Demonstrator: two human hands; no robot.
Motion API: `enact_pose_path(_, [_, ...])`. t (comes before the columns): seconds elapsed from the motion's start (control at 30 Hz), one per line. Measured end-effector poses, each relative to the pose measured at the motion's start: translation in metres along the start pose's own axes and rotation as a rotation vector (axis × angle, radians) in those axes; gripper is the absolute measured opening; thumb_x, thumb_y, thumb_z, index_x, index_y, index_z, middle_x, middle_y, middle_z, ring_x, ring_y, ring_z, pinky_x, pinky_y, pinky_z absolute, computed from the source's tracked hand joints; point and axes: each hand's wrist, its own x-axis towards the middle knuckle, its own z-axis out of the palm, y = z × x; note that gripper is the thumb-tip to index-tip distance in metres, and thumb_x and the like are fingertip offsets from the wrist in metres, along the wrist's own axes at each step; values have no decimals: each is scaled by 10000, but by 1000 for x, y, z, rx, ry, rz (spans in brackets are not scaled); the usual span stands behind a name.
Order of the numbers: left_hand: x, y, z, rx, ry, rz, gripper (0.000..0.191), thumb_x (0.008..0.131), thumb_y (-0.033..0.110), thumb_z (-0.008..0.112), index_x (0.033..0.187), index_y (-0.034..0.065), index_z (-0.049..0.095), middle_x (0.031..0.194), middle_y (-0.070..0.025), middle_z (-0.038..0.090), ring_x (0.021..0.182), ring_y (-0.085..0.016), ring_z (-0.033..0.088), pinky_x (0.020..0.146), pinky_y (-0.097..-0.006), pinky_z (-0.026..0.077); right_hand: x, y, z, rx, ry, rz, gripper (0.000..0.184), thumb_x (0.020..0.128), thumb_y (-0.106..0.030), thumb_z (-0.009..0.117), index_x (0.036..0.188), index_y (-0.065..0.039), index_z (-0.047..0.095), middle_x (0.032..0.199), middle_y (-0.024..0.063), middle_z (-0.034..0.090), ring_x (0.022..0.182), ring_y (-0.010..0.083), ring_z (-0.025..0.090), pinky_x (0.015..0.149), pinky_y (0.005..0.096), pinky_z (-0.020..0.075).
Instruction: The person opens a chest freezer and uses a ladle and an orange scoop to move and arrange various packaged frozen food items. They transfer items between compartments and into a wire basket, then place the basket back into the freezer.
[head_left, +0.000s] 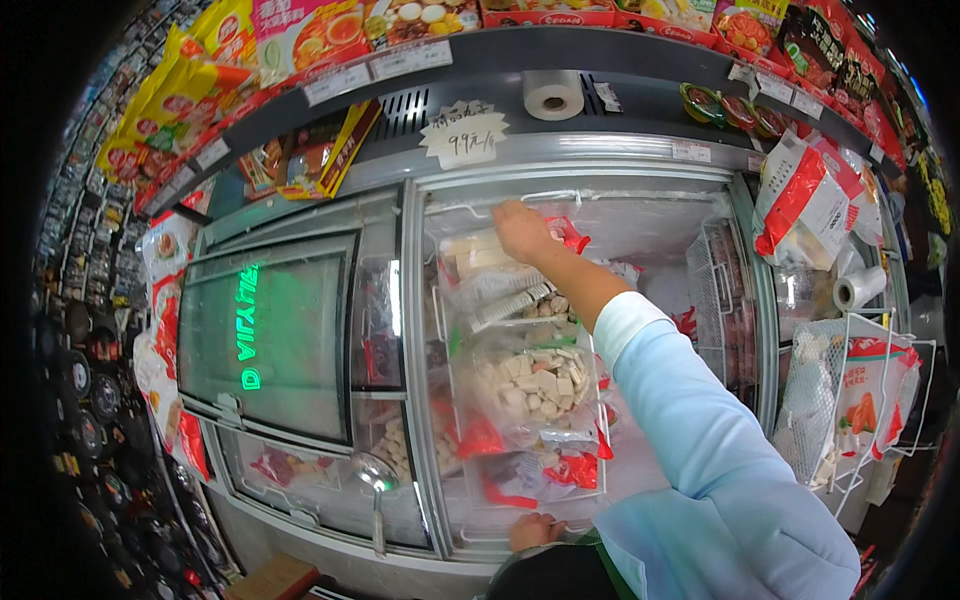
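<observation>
Inside the opened section of a chest freezer, a white wire basket (602, 465) holds bagged frozen food. My right hand (521, 232) is curled around the wire handle at the basket's far end, with my light blue sleeve crossing over the freezer. At the near end, my left hand (535, 531) has its fingers bent around the near wire handle, partly hidden by dark clothing. A clear bag of pale frozen cubes and balls (544, 382) lies in the middle of the basket. Behind it are a pack of pale sticks (474, 255) and a bag of meatballs (551, 307).
A sliding glass lid (285, 337) covers the left section, with a metal scoop (375, 480) on its front edge. Another wire basket (709, 300) stands inside at right. Outside, a wire rack (810, 405) holds bags. A shelf (600, 52) with packaged food overhangs the back.
</observation>
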Motion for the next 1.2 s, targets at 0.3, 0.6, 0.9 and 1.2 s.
enact_pose_path(0.3, [16,-5,-37,-207,-340,-54,400,867,481,613,904,97,718,862,-178,693,827,-367,669,729,-508,509,14,36,-23,62,-302,263,331,948,-346,525,1070,-103,714,1060,165,698,1018,346,666,861,472,521])
enact_pose_path(0.6, [50,36,-53,-136,-298,-1,380,870,457,608,908,95,718,867,-180,693,831,-369,669,730,-509,509,-24,110,-115,-47,-299,270,277,917,-277,539,1068,-116,708,1108,143,693,1056,326,655,876,490,500])
enact_pose_path(0.9, [74,67,-58,-105,-258,6,360,872,433,604,912,93,717,872,-183,693,836,-371,669,731,-509,509,-68,193,-141,-154,-369,312,295,917,-280,561,1063,-65,702,1080,170,693,1077,335,643,897,499,487])
enact_pose_path(1.2, [77,94,-46,-88,-286,-29,341,875,409,599,916,91,716,878,-185,693,840,-372,668,732,-510,509,-96,250,-135,-168,-470,231,349,865,-290,646,1130,-63,661,1197,177,634,1163,345,582,946,501,461])
